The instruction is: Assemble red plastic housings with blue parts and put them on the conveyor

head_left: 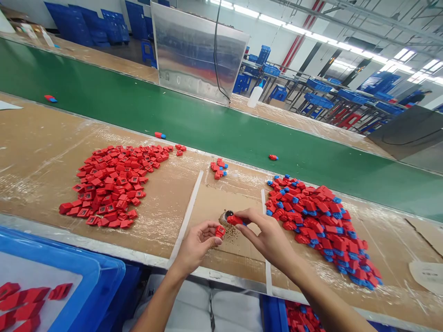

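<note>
My left hand [197,244] pinches a small red plastic piece [220,231] with a hollow in its face. My right hand [266,233] grips a red-and-blue plastic piece [235,220], its red end touching or just over a small round cup [226,215] with dark contents. Which of the two I cannot tell. Brown specks spot the cardboard around the cup. To the left lies a heap of red pieces [114,180]; to the right, a heap of red-and-blue pieces [318,221]. A little cluster of pieces [218,168] sits beyond the cup.
A green conveyor belt [117,103] runs behind the cardboard-covered table [166,221], carrying a few scattered pieces. Beyond it stand a metal panel [197,50] and a white bottle [255,96]. At the lower left is a blue bin [107,276] holding red pieces.
</note>
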Tool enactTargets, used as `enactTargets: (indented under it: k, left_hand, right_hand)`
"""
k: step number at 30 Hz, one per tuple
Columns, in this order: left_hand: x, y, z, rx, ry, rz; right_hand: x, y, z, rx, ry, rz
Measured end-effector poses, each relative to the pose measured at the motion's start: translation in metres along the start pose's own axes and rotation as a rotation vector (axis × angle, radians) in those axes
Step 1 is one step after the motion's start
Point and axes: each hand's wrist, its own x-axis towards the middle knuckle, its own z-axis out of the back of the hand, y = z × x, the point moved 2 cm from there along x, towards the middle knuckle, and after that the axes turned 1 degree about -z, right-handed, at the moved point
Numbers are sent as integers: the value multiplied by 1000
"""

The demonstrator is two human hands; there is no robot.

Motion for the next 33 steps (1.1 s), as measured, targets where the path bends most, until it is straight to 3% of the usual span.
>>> enactTargets:
  k: [19,26,33]
  left_hand:
    - [-4,-2,0,107,80,-32]
    - [-7,-5,3,205,133,-27]
    - [-5,0,6,318,109,-35]
  right_hand:
    - [-18,4,-32,116,71,4]
    - [-27,7,-51,100,29,-45]
    - [-23,4,-48,133,35,-67]
